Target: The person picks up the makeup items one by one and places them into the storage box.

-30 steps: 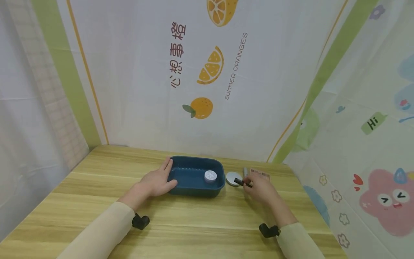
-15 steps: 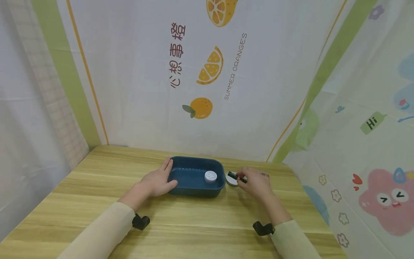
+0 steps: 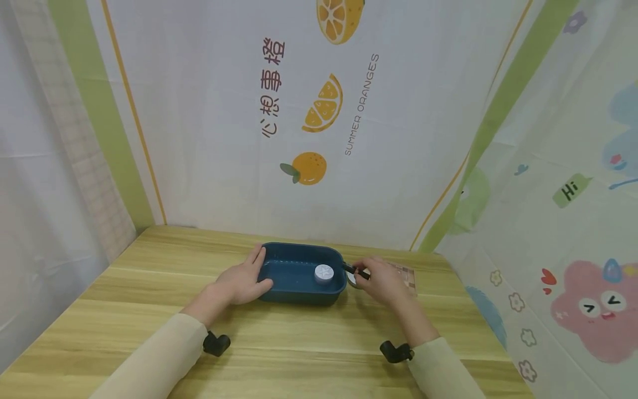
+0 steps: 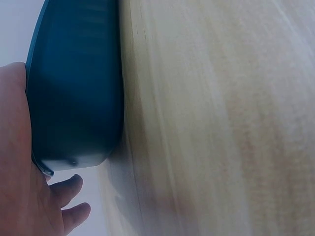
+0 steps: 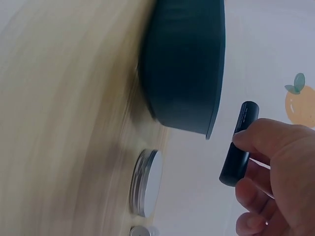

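Observation:
A dark blue rectangular plastic box [image 3: 299,298] stands on the table. My left hand [image 3: 239,281] rests on its left end with fairly straight fingers, the thumb at the near rim. Inside the box, toward the right, sits a round white piece with a star pattern [image 3: 324,273]. Between thumb and fingers, my right hand [image 3: 382,280] pinches a short black cylindrical tube [image 5: 239,143], just beside the box's right rim. Below that hand a flat round silver tin [image 5: 147,184] lies on the table, partly hidden in the head view.
An eyeshadow palette [image 3: 409,277] lies to the right of my right hand, partly covered by it. Near the tin, a small silver object [image 5: 140,231] shows at the right wrist view's bottom edge. A printed curtain [image 3: 224,166] hangs behind the wooden table [image 3: 299,349].
My right hand has moved left with the black tube, from above the silver tin to the box's right rim. More of the palette shows now. The left hand stays on the box.

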The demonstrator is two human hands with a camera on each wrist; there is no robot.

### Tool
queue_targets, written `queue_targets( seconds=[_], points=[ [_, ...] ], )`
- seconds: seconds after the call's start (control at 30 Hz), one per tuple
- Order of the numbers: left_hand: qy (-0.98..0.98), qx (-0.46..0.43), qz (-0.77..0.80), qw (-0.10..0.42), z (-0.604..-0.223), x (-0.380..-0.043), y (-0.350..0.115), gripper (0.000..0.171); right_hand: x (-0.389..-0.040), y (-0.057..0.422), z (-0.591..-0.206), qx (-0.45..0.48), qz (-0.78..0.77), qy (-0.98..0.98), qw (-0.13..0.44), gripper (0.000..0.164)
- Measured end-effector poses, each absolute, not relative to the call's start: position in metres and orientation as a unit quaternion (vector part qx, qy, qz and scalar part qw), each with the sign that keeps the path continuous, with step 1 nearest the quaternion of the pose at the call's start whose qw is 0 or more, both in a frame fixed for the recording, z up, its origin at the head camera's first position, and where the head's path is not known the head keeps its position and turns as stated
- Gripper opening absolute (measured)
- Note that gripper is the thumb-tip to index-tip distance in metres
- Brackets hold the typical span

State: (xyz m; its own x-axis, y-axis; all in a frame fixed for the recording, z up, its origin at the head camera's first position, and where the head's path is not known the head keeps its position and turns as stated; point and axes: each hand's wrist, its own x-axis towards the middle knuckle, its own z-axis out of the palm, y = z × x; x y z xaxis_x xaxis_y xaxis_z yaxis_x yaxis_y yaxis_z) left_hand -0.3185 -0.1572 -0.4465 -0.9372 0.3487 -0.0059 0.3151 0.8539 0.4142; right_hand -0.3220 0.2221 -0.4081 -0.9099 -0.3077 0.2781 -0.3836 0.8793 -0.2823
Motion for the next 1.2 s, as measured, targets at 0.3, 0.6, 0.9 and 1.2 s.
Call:
queue_targets(
  seconds=[0.3, 0.6, 0.9, 1.2],
  points=[
    [0.96, 0.172, 0.215, 0.042, -0.447, -0.318, -0.158, 0.094, -0.319, 0.209, -0.406, 0.199, 0.189, -0.957, 0.098, 0.025],
    [0.96, 0.169, 0.219, 0.047, -0.445, -0.318, -0.157, 0.094, -0.318, 0.194, -0.411, 0.222, 0.172, -0.953, 0.113, 0.025],
    [0.959, 0.169, 0.225, 0.042, -0.446, -0.315, -0.156, 0.094, -0.32, 0.181, -0.414, 0.237, 0.189, -0.948, 0.093, 0.016],
    [0.96, 0.169, 0.219, 0.048, -0.446, -0.317, -0.156, 0.096, -0.322, 0.174, -0.417, 0.239, 0.172, -0.954, 0.059, 0.018]
  ],
)
